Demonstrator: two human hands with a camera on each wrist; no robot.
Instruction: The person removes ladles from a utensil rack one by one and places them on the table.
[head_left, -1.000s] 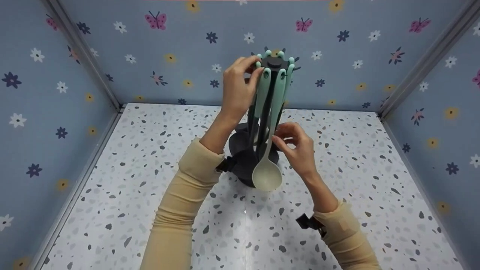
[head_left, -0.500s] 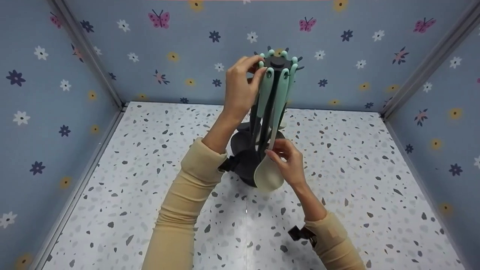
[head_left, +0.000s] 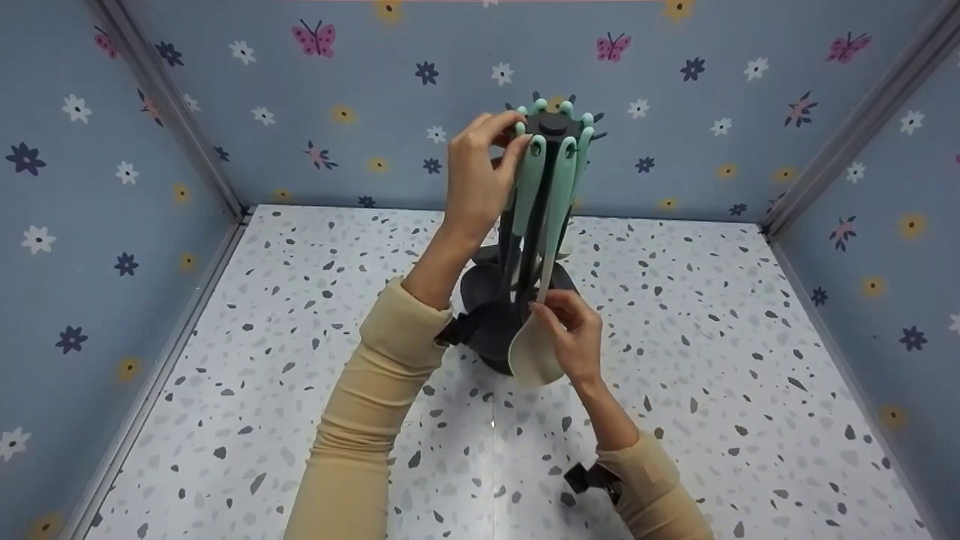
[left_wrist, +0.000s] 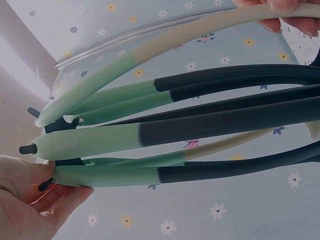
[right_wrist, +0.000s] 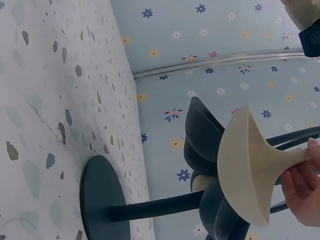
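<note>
A dark rotating-style utensil rack (head_left: 553, 127) stands upright, with several mint-handled kitchen utensils hanging around its top. My left hand (head_left: 478, 180) is at the rack's left side; its thumb and fingers pinch the end of a mint handle (left_wrist: 100, 176) with a dark shaft, beside its hook. At the front hangs a ladle (head_left: 532, 356) with a beige bowl and mint handle, its top end on a hook. Low on its neck, just above the bowl, my right hand (head_left: 579, 337) pinches it between thumb and fingers. Dark utensil heads (right_wrist: 202, 125) crowd behind the ladle's bowl (right_wrist: 237, 165).
Below the hanging heads, the rack's round dark base (right_wrist: 102, 200) rests on the white speckled tabletop (head_left: 300, 375). A blue wall (head_left: 375, 112) with flowers and butterflies rises behind the rack, and side walls close in left and right.
My right hand has moved down and left along the ladle, from beside its shaft to the neck just above the bowl. My left hand stays at the rack's top.
</note>
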